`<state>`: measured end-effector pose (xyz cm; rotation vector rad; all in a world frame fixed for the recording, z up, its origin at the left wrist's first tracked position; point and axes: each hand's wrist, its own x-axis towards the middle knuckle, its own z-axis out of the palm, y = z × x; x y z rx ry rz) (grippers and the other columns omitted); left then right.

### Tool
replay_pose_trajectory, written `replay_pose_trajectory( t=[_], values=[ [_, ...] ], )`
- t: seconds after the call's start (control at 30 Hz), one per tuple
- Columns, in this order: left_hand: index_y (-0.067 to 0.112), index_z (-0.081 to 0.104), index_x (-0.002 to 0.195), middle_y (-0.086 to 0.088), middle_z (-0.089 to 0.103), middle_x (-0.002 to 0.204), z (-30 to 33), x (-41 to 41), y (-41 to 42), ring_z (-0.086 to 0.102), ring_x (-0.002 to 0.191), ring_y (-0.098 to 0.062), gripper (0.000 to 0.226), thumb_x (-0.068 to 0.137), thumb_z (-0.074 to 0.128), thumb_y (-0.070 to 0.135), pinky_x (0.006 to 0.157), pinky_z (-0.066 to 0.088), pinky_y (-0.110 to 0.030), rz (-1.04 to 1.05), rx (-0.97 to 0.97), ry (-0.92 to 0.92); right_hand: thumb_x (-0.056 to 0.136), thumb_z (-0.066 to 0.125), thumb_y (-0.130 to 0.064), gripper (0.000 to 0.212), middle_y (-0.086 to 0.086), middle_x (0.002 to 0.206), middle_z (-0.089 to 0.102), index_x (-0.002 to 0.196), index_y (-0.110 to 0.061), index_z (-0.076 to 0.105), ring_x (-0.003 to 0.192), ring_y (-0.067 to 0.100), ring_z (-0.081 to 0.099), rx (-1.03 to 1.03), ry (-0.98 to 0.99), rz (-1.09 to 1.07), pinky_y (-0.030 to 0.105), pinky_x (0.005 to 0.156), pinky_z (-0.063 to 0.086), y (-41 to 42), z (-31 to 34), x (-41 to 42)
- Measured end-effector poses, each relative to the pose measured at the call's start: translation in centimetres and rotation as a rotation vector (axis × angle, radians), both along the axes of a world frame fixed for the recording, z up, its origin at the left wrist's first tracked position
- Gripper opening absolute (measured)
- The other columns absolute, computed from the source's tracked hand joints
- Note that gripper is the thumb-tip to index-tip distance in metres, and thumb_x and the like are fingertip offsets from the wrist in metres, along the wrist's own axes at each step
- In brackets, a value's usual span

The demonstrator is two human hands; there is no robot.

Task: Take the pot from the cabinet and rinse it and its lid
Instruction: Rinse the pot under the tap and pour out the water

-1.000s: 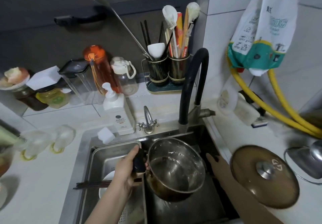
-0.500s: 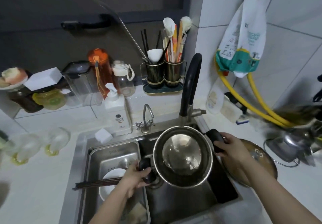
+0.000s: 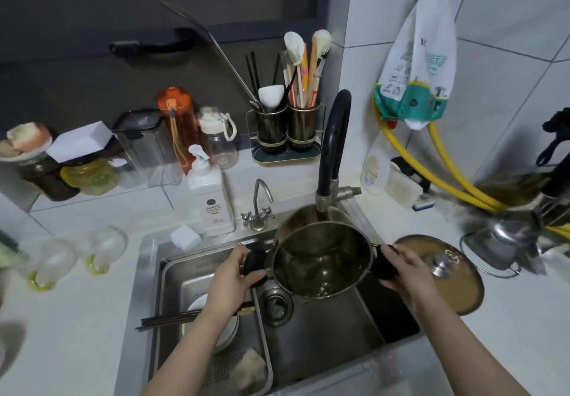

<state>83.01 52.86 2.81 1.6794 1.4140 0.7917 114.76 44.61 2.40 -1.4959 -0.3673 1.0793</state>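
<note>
While gripped, pot (image 3: 322, 260) under faucet (image 3: 334, 149) (lid (image 3: 456, 291) beside)

White pump-top soap bottle (image 3: 210, 201): round dark logo, small print beneath, unreadable. Hanging white-and-teal plastic bag (image 3: 415, 65): printed characters (too blurred to read). No legible text elsewhere.

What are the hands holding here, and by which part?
The round stainless steel pot: left hand and right hand each grip one black side handle.
</note>
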Motion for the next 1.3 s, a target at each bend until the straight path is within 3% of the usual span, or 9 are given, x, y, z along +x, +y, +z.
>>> replay_pose_trajectory(
  t=[0.13,0.27,0.33,0.7,0.83,0.93,1.1,1.2,1.3],
  values=[
    [0.022,0.060,0.100,0.012,0.066,0.088,-0.5,0.1,-1.0,0.062,0.082,-0.003,0.030,0.077,0.074,0.010,0.072,0.047,-0.014,0.061,0.057,-0.085,0.082,0.068,-0.026,0.012,0.005,0.095,0.064,0.089,-0.022,0.059,0.091,0.023,0.061,-0.018,0.011,-0.041,0.046,0.081,0.053,-0.1,0.6,-0.8],
    [0.016,0.060,0.098,-0.005,0.063,0.092,0.0,1.0,-1.6,0.063,0.077,-0.017,0.011,0.088,0.062,0.020,0.058,0.056,-0.030,0.210,-0.173,-0.390,0.081,0.069,-0.026,0.010,0.004,0.092,0.065,0.086,-0.023,0.060,0.089,0.024,0.062,0.003,0.034,-0.042,0.039,0.073,0.052,-0.3,1.0,-1.7],
    [0.008,0.057,0.089,-0.007,0.057,0.087,0.2,1.4,-1.6,0.059,0.076,-0.018,0.018,0.091,0.059,0.026,0.061,0.060,-0.036,0.293,-0.230,-0.467,0.082,0.068,-0.022,0.012,0.005,0.090,0.064,0.089,-0.019,0.059,0.084,0.022,0.061,0.029,0.054,-0.047,0.035,0.068,0.051,-0.6,1.0,-2.2],
    [0.006,0.045,0.079,-0.007,0.048,0.079,0.1,0.4,-1.8,0.056,0.072,-0.017,0.021,0.090,0.059,0.017,0.066,0.061,-0.036,0.253,-0.248,-0.465,0.083,0.062,-0.009,0.012,0.004,0.082,0.062,0.080,-0.020,0.057,0.077,0.018,0.059,0.186,0.152,-0.093,0.029,0.064,0.049,-2.0,1.1,-3.9],
    [0.007,0.042,0.075,-0.006,0.046,0.075,-0.1,0.0,-2.5,0.056,0.073,-0.020,0.022,0.091,0.057,0.010,0.056,0.058,-0.022,0.247,-0.258,-0.525,0.084,0.056,-0.003,0.021,0.002,0.092,0.064,0.070,-0.019,0.057,0.088,0.019,0.057,0.230,0.197,-0.116,0.031,0.071,0.045,-2.4,0.4,-4.3],
    [0.008,0.041,0.075,-0.006,0.045,0.075,-0.2,-0.4,-2.7,0.057,0.072,-0.021,0.023,0.091,0.058,0.009,0.056,0.056,-0.018,0.234,-0.253,-0.548,0.084,0.058,-0.005,0.021,0.001,0.090,0.065,0.069,-0.019,0.056,0.087,0.017,0.057,0.241,0.214,-0.107,0.030,0.074,0.045,-2.5,0.4,-4.6],
    [0.007,0.043,0.077,-0.005,0.047,0.074,-0.1,-1.1,-3.0,0.060,0.070,-0.020,0.020,0.090,0.059,0.010,0.070,0.059,-0.029,0.189,-0.207,-0.550,0.082,0.064,-0.011,0.014,-0.002,0.075,0.065,0.073,-0.019,0.057,0.079,0.013,0.058,0.254,0.181,-0.066,0.030,0.078,0.045,-3.1,0.9,-5.1],
    [0.005,0.046,0.079,-0.013,0.052,0.083,-0.3,-1.7,-3.0,0.061,0.079,-0.023,0.017,0.089,0.060,0.011,0.064,0.059,-0.022,0.155,-0.158,-0.535,0.076,0.068,-0.014,0.009,0.000,0.077,0.067,0.077,-0.016,0.059,0.078,0.012,0.063,0.273,0.166,-0.052,0.025,0.074,0.054,-3.5,1.2,-5.4],
    [0.004,0.048,0.081,-0.022,0.054,0.089,-0.5,-2.1,-3.1,0.061,0.083,-0.028,0.017,0.088,0.061,0.012,0.060,0.056,-0.017,0.138,-0.122,-0.518,0.063,0.075,-0.021,0.025,0.003,0.083,0.067,0.079,-0.015,0.058,0.076,0.011,0.066,0.286,0.157,-0.045,0.020,0.071,0.057,-4.0,1.6,-5.7]
  ],
)
